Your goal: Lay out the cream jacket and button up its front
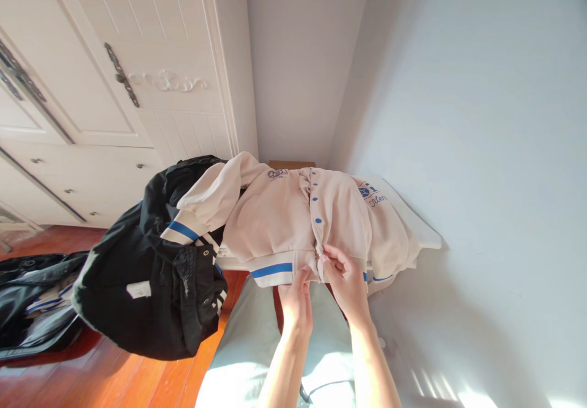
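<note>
A cream jacket (275,218) with blue snap buttons and blue-striped cuffs and hem lies spread in front of me, its hem toward my body. My left hand (297,304) pinches the hem band just left of the front opening. On the other side of that opening, my right hand (343,279) grips the placket edge a little higher, thumb and fingers closed on the cloth. The upper snaps show along the right front edge; the lowest part is hidden by my fingers. One sleeve falls to the left over a black garment (142,273).
A white wardrobe (183,114) with dark metal handles stands at the left. Beside it on the red wood floor (151,383) is an open case (41,304) of clothes. A pale wall (495,151) closes the right side. A white board edge (428,237) sticks out beneath the jacket.
</note>
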`<state>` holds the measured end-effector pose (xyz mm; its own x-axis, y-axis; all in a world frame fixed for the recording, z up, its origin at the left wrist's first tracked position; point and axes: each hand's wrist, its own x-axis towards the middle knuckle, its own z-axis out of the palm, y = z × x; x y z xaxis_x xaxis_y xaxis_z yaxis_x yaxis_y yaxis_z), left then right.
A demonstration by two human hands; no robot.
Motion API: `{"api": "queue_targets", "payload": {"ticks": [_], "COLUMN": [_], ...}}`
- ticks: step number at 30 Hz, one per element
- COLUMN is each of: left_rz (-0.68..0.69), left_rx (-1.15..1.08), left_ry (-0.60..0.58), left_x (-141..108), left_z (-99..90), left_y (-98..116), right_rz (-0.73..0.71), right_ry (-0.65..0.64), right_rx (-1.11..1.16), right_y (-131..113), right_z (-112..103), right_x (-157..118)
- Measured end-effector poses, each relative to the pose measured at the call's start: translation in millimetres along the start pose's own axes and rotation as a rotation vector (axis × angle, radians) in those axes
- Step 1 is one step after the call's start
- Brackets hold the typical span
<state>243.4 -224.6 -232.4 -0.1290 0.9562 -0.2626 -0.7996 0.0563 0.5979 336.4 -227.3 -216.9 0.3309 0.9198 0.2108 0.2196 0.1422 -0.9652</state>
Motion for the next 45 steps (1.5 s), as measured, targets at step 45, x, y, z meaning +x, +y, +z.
{"api": "queue_targets", "payload": {"ticks": [45], "left_rz": [0.052], "left_rx": [0.166], "left_ry": [-0.055], "left_x": [-2], "left_z": [-21.5], "left_y": [-10], "right_rz": [0.063], "right_ry": [0.303], "right_rx": [0.066], "right_y": [7], "right_z": [18], "right_x": [-16]}}
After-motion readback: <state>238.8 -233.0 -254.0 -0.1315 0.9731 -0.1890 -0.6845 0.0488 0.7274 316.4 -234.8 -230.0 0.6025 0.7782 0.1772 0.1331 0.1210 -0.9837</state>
